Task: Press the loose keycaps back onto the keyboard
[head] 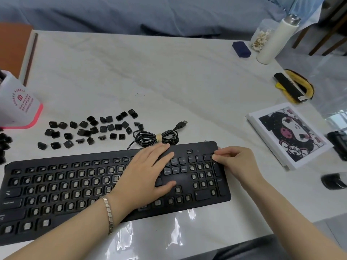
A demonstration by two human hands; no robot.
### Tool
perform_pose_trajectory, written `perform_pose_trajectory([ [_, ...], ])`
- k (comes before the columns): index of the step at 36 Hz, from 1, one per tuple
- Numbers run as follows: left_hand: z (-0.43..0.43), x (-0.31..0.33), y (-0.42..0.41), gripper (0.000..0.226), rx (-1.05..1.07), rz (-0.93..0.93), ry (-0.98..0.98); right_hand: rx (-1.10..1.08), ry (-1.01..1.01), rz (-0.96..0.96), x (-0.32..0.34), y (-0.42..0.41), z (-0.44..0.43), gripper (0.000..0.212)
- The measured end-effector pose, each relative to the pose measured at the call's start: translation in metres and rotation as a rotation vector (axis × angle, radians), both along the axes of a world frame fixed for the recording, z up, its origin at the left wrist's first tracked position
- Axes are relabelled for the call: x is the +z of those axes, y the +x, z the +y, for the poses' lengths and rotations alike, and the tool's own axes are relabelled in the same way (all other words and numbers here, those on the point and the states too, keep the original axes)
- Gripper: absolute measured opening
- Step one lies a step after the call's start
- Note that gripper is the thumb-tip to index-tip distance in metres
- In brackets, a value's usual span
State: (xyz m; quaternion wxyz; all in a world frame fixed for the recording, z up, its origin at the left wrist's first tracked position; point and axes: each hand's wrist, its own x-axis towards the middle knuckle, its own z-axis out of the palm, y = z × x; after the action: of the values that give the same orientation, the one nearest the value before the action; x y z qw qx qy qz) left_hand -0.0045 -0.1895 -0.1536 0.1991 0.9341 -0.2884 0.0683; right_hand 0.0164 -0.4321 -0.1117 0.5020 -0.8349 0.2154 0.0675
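The keyboard point(56, 184) lies close on the tabletop point(131, 81), most keys gone. The loose keycaps point(84, 130) sit behind it on the left. The left hand point(146, 175) rests flat on the keyboard, fingers straight. The right hand point(234, 162) pinches one keycap point(212, 157) at its top right corner.

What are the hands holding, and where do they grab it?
The right hand pinches a small black plastic keycap by its edges; the left hand holds nothing.
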Motion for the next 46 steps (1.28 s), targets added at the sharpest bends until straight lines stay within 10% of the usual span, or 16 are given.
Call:
perform_pose_trajectory([
  [13,0.04,0.02,-0.005,0.053,-0.011,0.142,-0.05,0.378,-0.495,-0.329,0.006,-0.023,0.046,0.025],
  [25,0.182,0.037,-0.055,0.053,0.784,0.247,-0.056,1.271,-0.737,-0.147,0.028,-0.022,0.16,0.136],
  [46,0.204,0.022,-0.056,0.04,0.861,0.274,-0.48,1.376,-0.823,0.007,0.039,-0.012,0.214,0.124],
])
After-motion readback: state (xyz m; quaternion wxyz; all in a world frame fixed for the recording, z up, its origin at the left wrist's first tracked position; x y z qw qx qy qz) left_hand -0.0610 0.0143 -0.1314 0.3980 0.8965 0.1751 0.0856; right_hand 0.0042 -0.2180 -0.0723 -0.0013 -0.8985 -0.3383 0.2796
